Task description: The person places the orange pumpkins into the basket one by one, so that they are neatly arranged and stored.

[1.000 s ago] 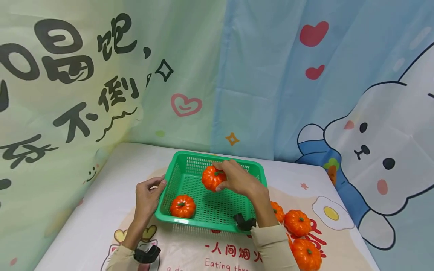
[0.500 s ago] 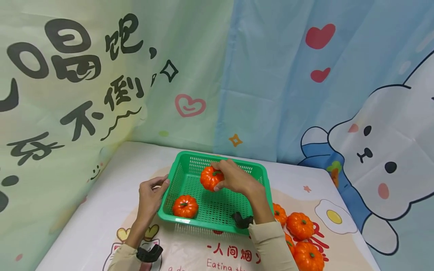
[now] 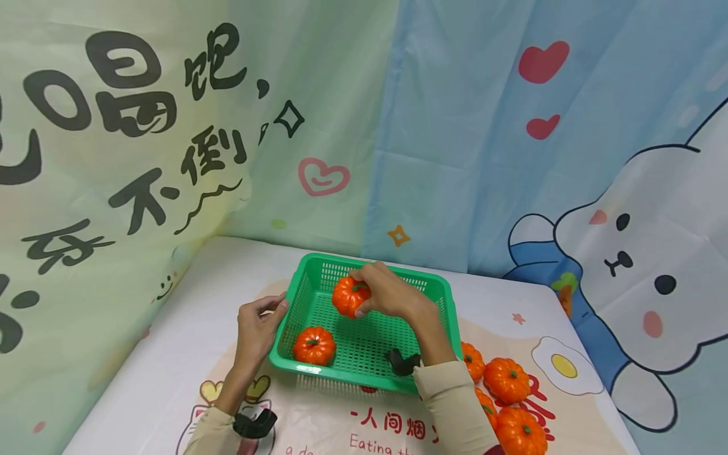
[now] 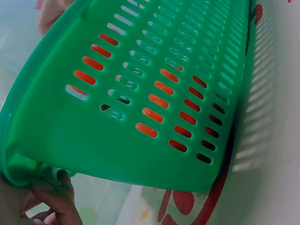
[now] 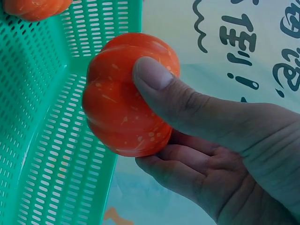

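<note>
The right hand [image 3: 392, 294] grips the held pumpkin [image 3: 348, 297], a glossy, ribbed orange one with a green stem; in the right wrist view the thumb presses one side while the fingers curl behind the other. The held pumpkin is over the inside of the green plastic basket [image 3: 352, 377], toward its far side, and seems raised above the perforated floor; whether it touches the basket anywhere cannot be told for certain. The left hand [image 3: 256, 328] holds the basket's left rim with bent fingers, and probably serves to steady it.

A second pumpkin [image 3: 315, 346] rests in the near left corner of the basket, stem up, apart from the held one; four loose pumpkins [image 3: 507, 381] lie clustered on the counter [image 3: 244, 265], just beyond the basket's right side, two of them partly hidden behind the right sleeve [image 3: 455, 401] and the basket.

The step in hand looks like setting another pumpkin into the basket; one appears placed, one is in transit and four wait outside. The next move likely calls for lowering the held pumpkin onto the bare floor behind the second pumpkin, then loosening the fingers only once it sits stably; a round, smooth body may roll if dropped, so the steadying hold on the rim seems worth keeping.
</note>
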A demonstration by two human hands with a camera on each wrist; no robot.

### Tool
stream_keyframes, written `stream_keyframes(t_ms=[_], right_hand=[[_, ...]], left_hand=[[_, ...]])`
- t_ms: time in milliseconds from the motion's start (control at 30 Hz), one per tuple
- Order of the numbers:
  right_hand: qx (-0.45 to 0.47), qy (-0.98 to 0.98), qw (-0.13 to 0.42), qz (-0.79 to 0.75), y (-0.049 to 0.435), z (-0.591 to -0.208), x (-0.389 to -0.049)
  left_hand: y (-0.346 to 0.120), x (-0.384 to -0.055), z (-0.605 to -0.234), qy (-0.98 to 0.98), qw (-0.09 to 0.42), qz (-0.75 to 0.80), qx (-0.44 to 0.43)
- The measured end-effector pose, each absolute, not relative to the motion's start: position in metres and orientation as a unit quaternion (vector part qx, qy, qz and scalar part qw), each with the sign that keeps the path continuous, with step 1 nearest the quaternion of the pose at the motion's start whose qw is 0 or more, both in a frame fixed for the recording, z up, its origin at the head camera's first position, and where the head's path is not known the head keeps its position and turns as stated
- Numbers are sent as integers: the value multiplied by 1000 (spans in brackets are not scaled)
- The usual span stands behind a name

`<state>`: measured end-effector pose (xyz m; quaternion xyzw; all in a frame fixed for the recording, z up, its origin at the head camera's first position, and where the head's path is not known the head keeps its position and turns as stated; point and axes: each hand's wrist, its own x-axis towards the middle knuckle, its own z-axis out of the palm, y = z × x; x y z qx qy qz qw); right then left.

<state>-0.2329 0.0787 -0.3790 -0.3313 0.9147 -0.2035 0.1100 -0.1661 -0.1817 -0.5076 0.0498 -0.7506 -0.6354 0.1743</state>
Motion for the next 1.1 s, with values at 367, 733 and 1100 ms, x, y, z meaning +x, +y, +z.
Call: stream_keyframes(t_ms=[367,733,1100], right_hand=[[-345,909,123,-201,67,-383,-241],[-365,897,141,-205,56,-395,-252],[-377,890,155,-203,44,-405,-262]], left_hand=[[-184,-165,-507,-748,176,-638,45],[-183,-168,-509,-745,175,-642,50],[-184,-169,-511,-738,175,-651,45]])
